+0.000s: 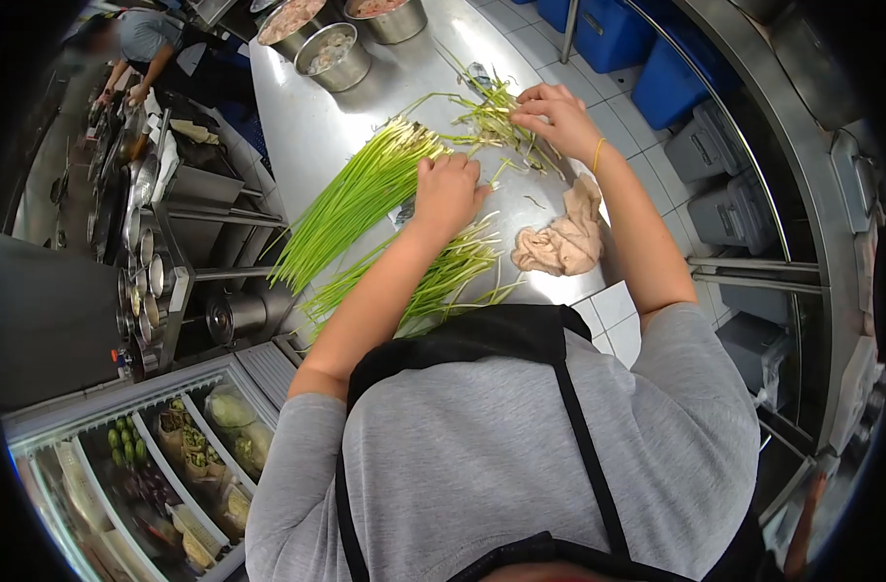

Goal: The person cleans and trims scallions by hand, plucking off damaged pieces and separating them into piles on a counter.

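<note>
A large bundle of thin green scallions (360,199) lies across the steel table, its pale root ends toward the middle. Between it and a second, looser bunch (457,267) is my left hand (448,194), fingers curled down; what they hold, if anything, is hidden under the palm. My right hand (556,118) is closed at the edge of a tangled pile of scallion trimmings (496,118), fingers pinched on some of the strands. Close to my right forearm lies a crumpled beige cloth (564,238).
Metal pots (333,56) with pale raw food stand at the table's (297,116) far end. Blue bins (612,34) and grey bins (705,145) line the right. On the left are a cooking station, another person (152,48) and a glass-topped chest (161,466) of vegetables.
</note>
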Motion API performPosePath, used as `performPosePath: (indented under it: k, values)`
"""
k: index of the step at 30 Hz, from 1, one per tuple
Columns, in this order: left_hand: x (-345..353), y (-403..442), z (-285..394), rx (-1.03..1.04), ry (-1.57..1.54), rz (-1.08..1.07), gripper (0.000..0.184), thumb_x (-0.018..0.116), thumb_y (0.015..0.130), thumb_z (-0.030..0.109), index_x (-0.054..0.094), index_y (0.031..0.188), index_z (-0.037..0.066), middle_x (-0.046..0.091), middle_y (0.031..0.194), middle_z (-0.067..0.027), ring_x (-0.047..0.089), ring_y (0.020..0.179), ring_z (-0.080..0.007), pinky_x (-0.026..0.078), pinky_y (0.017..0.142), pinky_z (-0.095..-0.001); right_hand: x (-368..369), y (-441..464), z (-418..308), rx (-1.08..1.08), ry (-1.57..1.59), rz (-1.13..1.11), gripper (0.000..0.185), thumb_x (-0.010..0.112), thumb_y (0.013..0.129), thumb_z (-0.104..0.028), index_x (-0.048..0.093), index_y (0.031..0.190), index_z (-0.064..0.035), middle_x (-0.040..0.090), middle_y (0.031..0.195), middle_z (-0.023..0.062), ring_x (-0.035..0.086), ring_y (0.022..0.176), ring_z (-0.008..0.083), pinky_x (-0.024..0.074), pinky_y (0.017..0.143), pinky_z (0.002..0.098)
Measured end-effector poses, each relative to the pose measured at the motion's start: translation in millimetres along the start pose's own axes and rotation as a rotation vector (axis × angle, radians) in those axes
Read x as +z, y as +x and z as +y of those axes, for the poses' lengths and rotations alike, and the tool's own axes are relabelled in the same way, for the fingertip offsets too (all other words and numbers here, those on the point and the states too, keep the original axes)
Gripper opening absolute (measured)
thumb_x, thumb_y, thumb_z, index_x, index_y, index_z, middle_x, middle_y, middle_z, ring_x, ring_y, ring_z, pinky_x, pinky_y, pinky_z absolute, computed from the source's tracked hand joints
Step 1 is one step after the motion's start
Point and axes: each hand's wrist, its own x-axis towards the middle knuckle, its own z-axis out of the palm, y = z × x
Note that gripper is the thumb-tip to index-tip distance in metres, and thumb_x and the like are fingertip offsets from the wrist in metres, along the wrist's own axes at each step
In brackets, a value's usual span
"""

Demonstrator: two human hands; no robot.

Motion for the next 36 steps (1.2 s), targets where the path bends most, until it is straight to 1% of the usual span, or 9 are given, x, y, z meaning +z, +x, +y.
performPosePath:
  k: [6,12,16,19,23,29,31,33,36]
  values:
    - [20,25,-4,0.063,0.042,-0.100,0.008,0.064,0.077,0.018,0.061,0.075,0.011,0.060,0.080,-0.0039,0.059,0.083,-0.0231,0.037,0.078,-0.0413,-6,-2,0,-0.006,-0.011,0.034,0.011,0.072,0.076,-0.024,0.070,0.086,-0.0205,0.059,0.110,-0.0059,0.047,0.108,0.0217,0.0304,0.097,0.0401]
    - [27,67,-22,0.127,0.255,0.037,0.010,0.065,0.078,0.022,0.062,0.079,0.012,0.061,0.081,-0.0035,0.059,0.084,-0.0224,0.037,0.077,-0.0408,-7,-13,5,-0.070,0.017,0.058,0.014,0.066,0.082,-0.018,0.068,0.095,-0.0170,0.058,0.111,-0.0014,0.048,0.109,0.0233,0.0358,0.096,0.0386]
    - [7,87,-41,0.032,0.135,0.109,0.013,0.068,0.078,0.027,0.065,0.081,0.014,0.062,0.081,-0.0016,0.059,0.083,-0.0207,0.036,0.077,-0.0401,-24,-32,2,-0.039,0.034,0.041,0.014,0.066,0.082,-0.018,0.068,0.095,-0.0149,0.058,0.107,-0.0007,0.048,0.107,0.0233,0.0371,0.095,0.0375]
    - [-10,95,-61,-0.103,-0.164,0.045,0.018,0.067,0.081,0.031,0.067,0.078,0.013,0.064,0.082,-0.0027,0.060,0.083,-0.0206,0.033,0.078,-0.0401,-27,-47,0,-0.088,0.080,-0.123,0.014,0.066,0.082,-0.018,0.067,0.095,-0.0137,0.058,0.103,0.0004,0.048,0.105,0.0232,0.0375,0.094,0.0378]
    - [-39,89,-107,-0.197,-0.160,0.101,0.019,0.067,0.080,0.032,0.067,0.080,0.013,0.064,0.082,-0.0024,0.061,0.084,-0.0205,0.034,0.078,-0.0411,-30,-50,-12,-0.035,0.025,-0.075,0.009,0.066,0.080,-0.014,0.065,0.089,-0.0139,0.057,0.101,-0.0002,0.050,0.101,0.0222,0.0376,0.091,0.0362]
    - [-59,33,-189,-0.423,0.028,-0.103,0.025,0.068,0.078,0.039,0.068,0.086,0.015,0.065,0.088,-0.0032,0.062,0.085,-0.0228,0.038,0.077,-0.0441,-25,-33,-16,-0.087,-0.081,0.061,0.011,0.067,0.076,-0.009,0.059,0.083,-0.0128,0.056,0.095,-0.0007,0.050,0.098,0.0203,0.0365,0.088,0.0364]
    - [-58,7,-197,-0.509,-0.061,-0.215,0.028,0.068,0.078,0.041,0.069,0.088,0.016,0.064,0.091,-0.0037,0.061,0.088,-0.0229,0.039,0.077,-0.0460,-26,-24,-23,-0.092,-0.087,0.055,0.013,0.066,0.075,-0.007,0.058,0.083,-0.0127,0.056,0.095,-0.0007,0.051,0.098,0.0196,0.0360,0.089,0.0369]
    - [-52,-13,-197,-0.520,-0.060,-0.227,0.030,0.068,0.077,0.043,0.069,0.089,0.016,0.064,0.093,-0.0040,0.061,0.089,-0.0228,0.039,0.077,-0.0460,-28,-15,-29,0.042,-0.023,-0.065,0.015,0.065,0.075,-0.006,0.060,0.087,-0.0140,0.056,0.102,-0.0003,0.051,0.102,0.0194,0.0351,0.091,0.0389]
    - [-42,-30,-190,-0.515,-0.093,-0.227,0.032,0.069,0.077,0.045,0.068,0.089,0.015,0.063,0.094,-0.0049,0.060,0.092,-0.0233,0.039,0.079,-0.0450,-18,0,-20,-0.092,0.001,-0.004,0.017,0.064,0.078,-0.010,0.064,0.094,-0.0164,0.058,0.109,-0.0020,0.053,0.101,0.0186,0.0345,0.093,0.0389]
